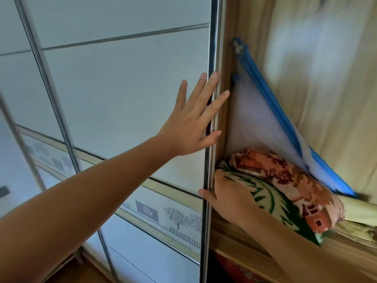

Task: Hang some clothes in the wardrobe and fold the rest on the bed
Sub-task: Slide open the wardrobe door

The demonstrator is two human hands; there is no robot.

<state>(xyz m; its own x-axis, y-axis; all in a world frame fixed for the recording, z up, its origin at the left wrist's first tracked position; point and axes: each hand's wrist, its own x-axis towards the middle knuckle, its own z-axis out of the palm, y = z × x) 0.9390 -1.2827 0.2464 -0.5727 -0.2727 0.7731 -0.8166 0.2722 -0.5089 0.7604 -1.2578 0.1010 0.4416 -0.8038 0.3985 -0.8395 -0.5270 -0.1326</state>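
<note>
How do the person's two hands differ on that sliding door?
The left hand lies flat on the face of the sliding door, fingers spread; the right hand pinches the door's edge, thumb in front, fingers behind. The left sits higher than the right. Both touch the same door.

light: soft, even daylight | shadows: faint | blur: right side smeared | edges: wide-angle bowing of straight lines

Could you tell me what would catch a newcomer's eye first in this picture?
The left hand presses flat on the sliding door near its right edge, mid-frame, while the right hand grips that edge lower down. Right of them, on the wardrobe shelf, patterned blankets lie under a leaning white panel with blue trim.
</note>
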